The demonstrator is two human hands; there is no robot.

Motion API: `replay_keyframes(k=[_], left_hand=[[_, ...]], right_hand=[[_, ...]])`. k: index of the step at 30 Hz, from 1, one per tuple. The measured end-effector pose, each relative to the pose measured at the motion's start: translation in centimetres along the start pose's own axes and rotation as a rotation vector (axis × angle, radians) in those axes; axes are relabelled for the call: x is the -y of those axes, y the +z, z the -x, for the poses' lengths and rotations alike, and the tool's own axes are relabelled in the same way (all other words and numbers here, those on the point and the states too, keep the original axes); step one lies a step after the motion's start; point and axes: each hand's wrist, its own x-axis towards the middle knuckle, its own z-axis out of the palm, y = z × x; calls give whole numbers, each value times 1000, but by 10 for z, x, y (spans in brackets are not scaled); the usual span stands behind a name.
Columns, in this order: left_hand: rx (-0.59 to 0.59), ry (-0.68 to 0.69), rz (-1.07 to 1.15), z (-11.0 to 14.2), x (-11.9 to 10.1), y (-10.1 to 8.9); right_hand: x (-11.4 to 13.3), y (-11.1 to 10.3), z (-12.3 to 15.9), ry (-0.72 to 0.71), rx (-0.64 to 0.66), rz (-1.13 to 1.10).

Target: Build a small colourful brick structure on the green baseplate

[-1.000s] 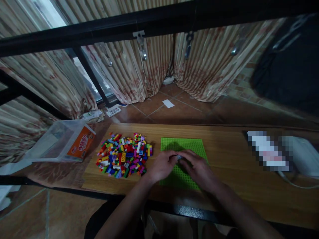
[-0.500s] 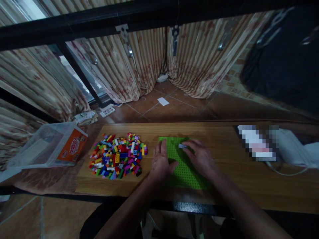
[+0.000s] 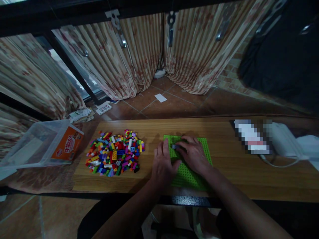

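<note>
A green studded baseplate (image 3: 205,151) lies flat on the wooden table, partly covered by both hands. My left hand (image 3: 163,164) rests along the plate's left edge, fingers stretched out and thumb spread over the studs; nothing is in it. Between the thumb and fingers of my right hand (image 3: 195,156) is a small grey building brick (image 3: 174,146). That brick is over the upper left part of the plate, close to my left fingertips. Whether it touches the studs I cannot tell.
To the left, a pile of colourful building bricks (image 3: 114,154) covers part of the table (image 3: 149,126). Beyond it stands a clear plastic box (image 3: 30,142) with an orange label. A phone with a blurred screen (image 3: 251,136) and a white cable (image 3: 276,165) lie on the right.
My right hand has moved left across the baseplate with the grey brick, nearer to my left hand. My left hand stays at the plate's left edge. The camera view has shifted slightly.
</note>
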Motion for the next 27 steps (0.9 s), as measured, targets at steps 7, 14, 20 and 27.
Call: replay_keyframes(k=[7, 14, 20, 27], left_hand=[[53, 33, -96, -5, 1, -4], [72, 57, -183, -7, 3, -6], [70, 38, -265, -6, 1, -6], [104, -14, -301, -7, -4, -12]], right_hand=[[3, -4, 0, 32, 43, 20], [3, -5, 1, 47, 52, 0], [-6, -8, -3, 32, 73, -57], [-9, -16, -2, 19, 107, -43]])
